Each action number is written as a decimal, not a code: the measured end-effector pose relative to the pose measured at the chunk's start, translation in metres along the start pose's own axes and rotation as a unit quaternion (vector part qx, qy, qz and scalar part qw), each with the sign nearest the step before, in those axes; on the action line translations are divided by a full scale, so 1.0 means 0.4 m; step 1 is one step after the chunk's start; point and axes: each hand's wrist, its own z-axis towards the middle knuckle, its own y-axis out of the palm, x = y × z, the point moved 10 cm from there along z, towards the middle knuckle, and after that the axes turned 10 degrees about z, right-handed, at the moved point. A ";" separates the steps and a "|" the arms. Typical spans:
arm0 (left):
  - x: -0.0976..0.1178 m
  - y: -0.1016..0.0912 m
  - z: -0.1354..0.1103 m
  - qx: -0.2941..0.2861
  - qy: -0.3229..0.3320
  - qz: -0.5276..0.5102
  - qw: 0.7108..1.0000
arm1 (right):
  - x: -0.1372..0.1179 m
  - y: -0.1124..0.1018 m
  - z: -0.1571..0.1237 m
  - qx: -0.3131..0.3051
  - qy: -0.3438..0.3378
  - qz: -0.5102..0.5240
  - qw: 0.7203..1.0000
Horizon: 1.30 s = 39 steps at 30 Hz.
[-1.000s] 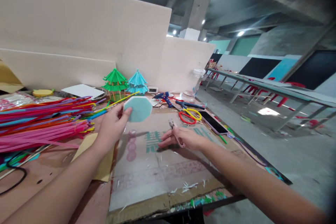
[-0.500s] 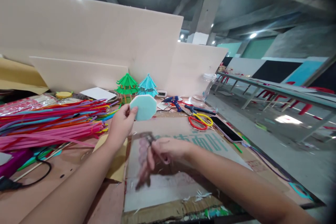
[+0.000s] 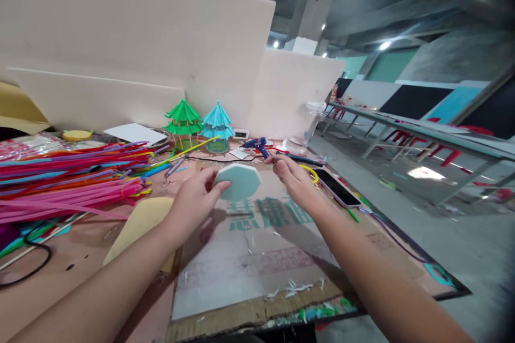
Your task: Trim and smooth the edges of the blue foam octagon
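Note:
My left hand (image 3: 199,193) pinches a pale mint octagonal disc (image 3: 240,181) at its left edge, thumb on the front face. The disc is tilted up over the cardboard work surface (image 3: 217,278). To the right of it, my right hand (image 3: 292,174) is closed, thumb and forefinger together near a blue glue gun (image 3: 259,143). Something small and dark shows at those fingertips, but I cannot make it out. A yellow scissor handle (image 3: 310,173) shows just behind this hand, partly covered. Beyond the disc stand a green paper pavilion (image 3: 183,120) and a light-blue one (image 3: 218,122).
Bundled coloured pipe cleaners (image 3: 80,182) cover the left side. A phone (image 3: 337,188) lies at the right, near the table edge. White boards (image 3: 132,37) stand at the back, with a clear plastic jar (image 3: 311,123) beside them. White scraps (image 3: 295,288) lie in front.
My right hand has moved up and away from me, from low over the cardboard to beside the glue gun. The dark-tipped tool seen in it earlier no longer shows clearly. The disc has shifted right and lower.

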 end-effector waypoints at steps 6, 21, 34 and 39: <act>0.004 0.026 -0.012 -0.019 -0.026 -0.083 0.996 | 0.034 0.050 -0.021 0.003 0.008 -0.038 0.999; 0.043 0.009 -0.012 -0.019 0.081 0.156 0.984 | 0.012 0.071 -0.035 0.005 -0.077 -0.102 0.992; 0.073 0.021 -0.033 -0.003 0.182 0.169 0.969 | -0.073 0.140 -0.080 -0.052 -0.205 -0.249 0.945; 0.065 0.027 -0.033 -0.008 0.166 0.176 0.970 | -0.084 0.159 -0.088 -0.069 -0.222 -0.262 0.937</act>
